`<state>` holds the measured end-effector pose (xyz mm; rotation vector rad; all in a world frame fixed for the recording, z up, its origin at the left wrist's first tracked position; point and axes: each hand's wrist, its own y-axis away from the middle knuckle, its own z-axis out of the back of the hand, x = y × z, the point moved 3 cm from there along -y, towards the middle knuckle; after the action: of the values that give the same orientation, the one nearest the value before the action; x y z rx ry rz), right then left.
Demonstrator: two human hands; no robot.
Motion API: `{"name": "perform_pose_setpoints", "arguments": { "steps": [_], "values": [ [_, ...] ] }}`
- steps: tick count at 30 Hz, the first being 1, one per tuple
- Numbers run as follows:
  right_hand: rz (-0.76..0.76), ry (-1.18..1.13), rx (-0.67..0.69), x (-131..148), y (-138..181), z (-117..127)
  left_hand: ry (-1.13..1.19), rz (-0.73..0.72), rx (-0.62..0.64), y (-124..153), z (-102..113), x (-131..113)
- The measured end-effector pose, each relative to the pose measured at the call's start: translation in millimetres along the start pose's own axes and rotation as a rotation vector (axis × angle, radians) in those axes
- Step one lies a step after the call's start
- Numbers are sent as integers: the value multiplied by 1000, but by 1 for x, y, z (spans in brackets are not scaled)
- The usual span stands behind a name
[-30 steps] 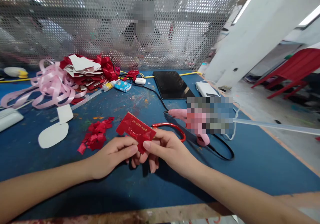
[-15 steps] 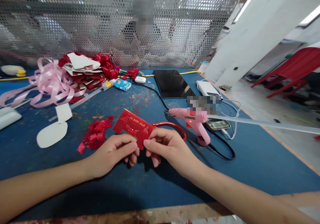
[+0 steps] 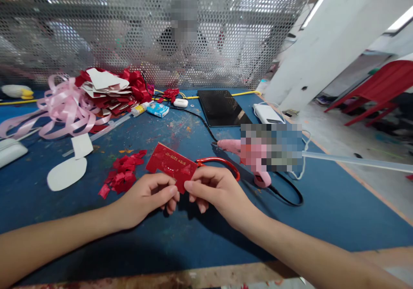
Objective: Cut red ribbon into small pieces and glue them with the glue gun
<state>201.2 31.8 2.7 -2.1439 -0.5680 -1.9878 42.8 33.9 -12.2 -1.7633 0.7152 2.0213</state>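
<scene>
A red card (image 3: 170, 163) with gold printed characters and a glossy patch on its face is held up, tilted, over the blue table. My left hand (image 3: 153, 196) pinches its lower left edge between thumb and fingers. At the lower right corner, my right hand (image 3: 213, 190) grips the same card. Behind the right hand lies a red curved handle (image 3: 226, 162), partly hidden. A pink glue gun (image 3: 230, 146) rests to the right, with a long clear glue stick (image 3: 351, 160) out of its back. Left of the card is a small heap of red ribbon pieces (image 3: 122, 175).
White paper cutouts (image 3: 67, 173) lie at the left. Behind them are pink ribbon (image 3: 69, 104) and a pile of red ribbon and white card (image 3: 106, 87). A black tablet (image 3: 222, 108) and a white power bank (image 3: 267, 114) sit farther back, before a perforated metal screen (image 3: 226, 35).
The card has tipped slightly in my fingers and its glossy patch looks flatter. Both hands keep nearly the same place and grip.
</scene>
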Motion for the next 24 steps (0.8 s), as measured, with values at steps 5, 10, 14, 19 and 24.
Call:
{"name": "perform_pose_setpoints", "arguments": {
  "steps": [5, 10, 14, 19, 24],
  "values": [
    [2, 11, 0, 0, 1, 1, 16, 12, -6, -1, 0, 2],
    [-19, 2, 6, 0, 0, 2, -24, 31, -8, -1, 1, 1],
    [-23, 2, 0, -1, 0, 2, -28, 31, -14, -1, 1, 0],
    [-21, -2, 10, -2, -1, 2, -40, 23, -23, 0, 1, -1],
    [-18, -15, 2, -2, -1, 2, -47, 15, -56, 0, 1, -2]
  ]
}}
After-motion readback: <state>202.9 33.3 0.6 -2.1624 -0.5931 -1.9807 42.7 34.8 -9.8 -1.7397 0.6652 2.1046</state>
